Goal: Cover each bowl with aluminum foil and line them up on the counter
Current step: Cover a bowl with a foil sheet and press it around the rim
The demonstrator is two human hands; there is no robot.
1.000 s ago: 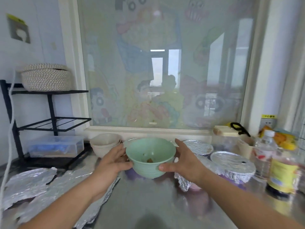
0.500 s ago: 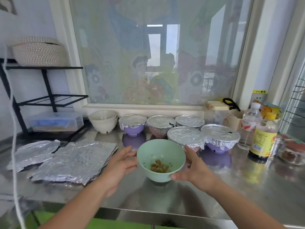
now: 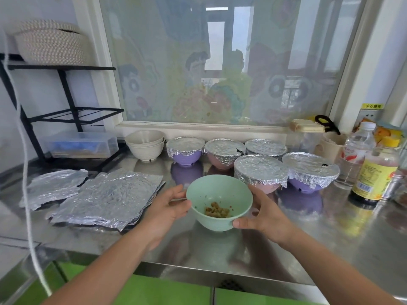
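1. Stainless-steel counter [image 3: 330, 238] under a window pasted with cartoon drawings: an uncovered green bowl [image 3: 217, 224], with a small heap of brownish food at its bottom, is seen at the centre of the frame, in front of the finished ones.
2. The bowl is gripped from both sides. The left hand [image 3: 167, 210] is curled round its left wall, and the right hand [image 3: 264, 214] holds the right wall, its thumb pressed low on the front. Whether the base already touches the steel cannot be told.
3. Five foil-covered bowls [image 3: 261, 172] are lined up behind and to the right of it, three at the back and two nearer. Two stacked cream bowls [image 3: 145, 144] are left bare at the left end of the back row.
4. The relation that matters: a stack of foil sheets [image 3: 110, 201] lies flat to the left of the bowl, at middle left of the frame, just beside the left hand and well apart from the right. Its near edge runs across the frame, slanting down to the right. The left hand is judged the nearer one for drawing off a sheet. A looser sheet [image 3: 55, 188] lies further left.
5. Against the frame of a second ago, the bowl has been brought down from in front of the window to counter level and towards the person, and the view has tipped down, so that the covered bowls and the food inside are now shown. Since half a second ago the grip is little changed.
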